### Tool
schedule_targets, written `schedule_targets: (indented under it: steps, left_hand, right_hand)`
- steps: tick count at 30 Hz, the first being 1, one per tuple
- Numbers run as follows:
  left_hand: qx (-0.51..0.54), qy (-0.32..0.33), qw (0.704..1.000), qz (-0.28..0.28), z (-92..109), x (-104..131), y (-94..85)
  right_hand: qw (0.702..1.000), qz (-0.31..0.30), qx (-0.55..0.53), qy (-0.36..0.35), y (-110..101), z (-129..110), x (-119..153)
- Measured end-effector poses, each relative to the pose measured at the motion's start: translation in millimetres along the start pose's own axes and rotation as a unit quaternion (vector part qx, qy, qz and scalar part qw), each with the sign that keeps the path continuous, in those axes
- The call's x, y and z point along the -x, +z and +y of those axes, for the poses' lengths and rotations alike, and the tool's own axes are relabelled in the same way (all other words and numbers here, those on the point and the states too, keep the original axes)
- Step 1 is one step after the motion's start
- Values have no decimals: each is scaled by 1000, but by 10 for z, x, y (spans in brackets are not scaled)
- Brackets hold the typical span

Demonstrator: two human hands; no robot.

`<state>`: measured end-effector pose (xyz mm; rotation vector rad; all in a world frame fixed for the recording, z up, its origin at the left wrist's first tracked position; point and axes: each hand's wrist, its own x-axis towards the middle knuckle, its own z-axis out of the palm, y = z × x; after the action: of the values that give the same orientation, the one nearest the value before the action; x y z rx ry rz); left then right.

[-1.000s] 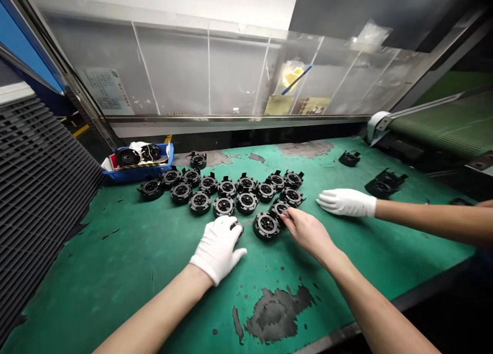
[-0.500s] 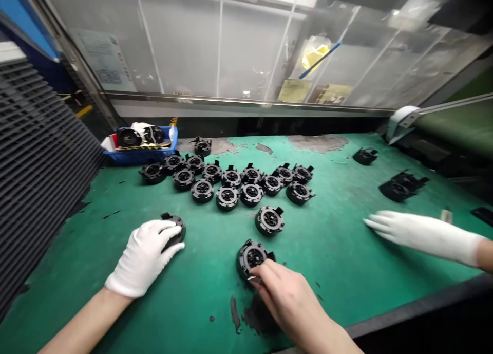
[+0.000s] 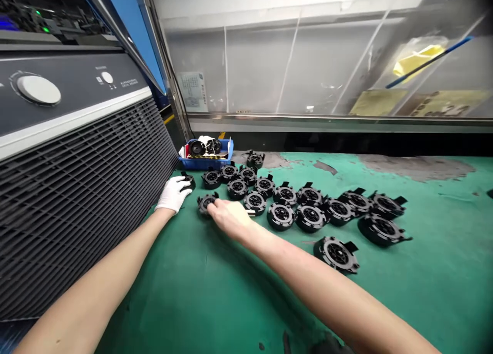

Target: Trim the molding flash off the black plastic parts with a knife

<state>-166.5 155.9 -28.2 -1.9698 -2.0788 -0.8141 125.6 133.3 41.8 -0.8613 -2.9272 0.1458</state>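
Observation:
My left hand (image 3: 172,194), in a white glove, is closed around a round black part (image 3: 189,180) at the left, beside the grey louvred panel. My bare right hand (image 3: 230,215) grips the edge of a second round black part (image 3: 206,204), which has a spoked centre and a raised tab. A thin pale stick-like tool (image 3: 251,212) pokes out past the right hand; its kind is hidden. Just right of that hand stand several similar round black parts (image 3: 282,215) in loose rows on the green mat (image 3: 215,292). Another such part (image 3: 337,254) lies apart, nearer me.
A blue bin (image 3: 206,164) with black round pieces and white scraps stands at the back left. The grey louvred machine (image 3: 96,184) with a white knob (image 3: 39,89) borders the left side. A clear plastic curtain (image 3: 262,66) hangs along the back.
My view has turned left. Both hands have moved to the far left of the mat, each with a round black part. The other person's gloved hand at the right is out of view.

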Motion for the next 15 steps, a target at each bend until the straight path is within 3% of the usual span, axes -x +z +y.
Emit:
schedule_targets:
  steps: [3,6,9,11,13,15]
  left_hand:
    - [9,1,1000,-1,-25,-237,73]
    - [23,-8,999,26,47,-272,88]
    - [39,-40,994,93,233,-115,49]
    - [55,-41,990,124,494,40,20]
    - [81,34,990,109,919,201,-5]
    - [114,150,982,26,1487,342,-18]
  right_hand:
    - [999,11,-10,47,-86,45,-270]
    - [996,27,-33,77,-274,54,-56]
    - [992,62,-55,93,-544,178,554]
    - [984,94,-55,140,-695,412,1078]
    - [954,120,-41,272,-777,767,1631]
    - [924,102,-11,368,-788,1180,2150]
